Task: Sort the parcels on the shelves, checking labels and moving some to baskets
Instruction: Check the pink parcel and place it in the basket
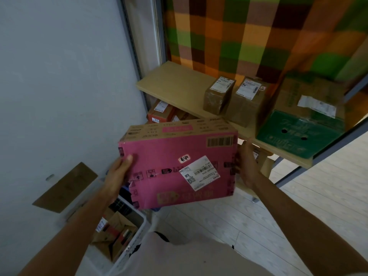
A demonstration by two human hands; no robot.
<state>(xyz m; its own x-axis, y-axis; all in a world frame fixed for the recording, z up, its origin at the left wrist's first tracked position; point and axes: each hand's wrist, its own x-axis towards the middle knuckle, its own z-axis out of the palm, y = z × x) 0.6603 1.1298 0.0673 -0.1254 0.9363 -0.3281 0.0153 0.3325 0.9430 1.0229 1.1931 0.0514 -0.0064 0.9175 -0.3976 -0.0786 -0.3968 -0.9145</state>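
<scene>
Nearest us, at seven o'clock, a white basket sits on the pale floor with brown cardboard parcels packed inside it. Above it, at the middle of our view, we hold the pink box in the air between both hands, tilted with its broad face toward us. Our left hand grips the nine o'clock end, thumb laid over the pink face and the other fingers hidden underneath. Our right hand clasps the three o'clock end, its fingers wrapped out of sight behind the far side. A white shipping label is stuck askew on the face. At eight o'clock a flat cardboard piece leans by the grey wall. Beyond the box, toward one o'clock, a wooden shelf carries a small brown parcel, a second brown parcel touching it, and at two o'clock a green box. An orange box shows on the level below. Farthest, at twelve, hangs a checked curtain.
</scene>
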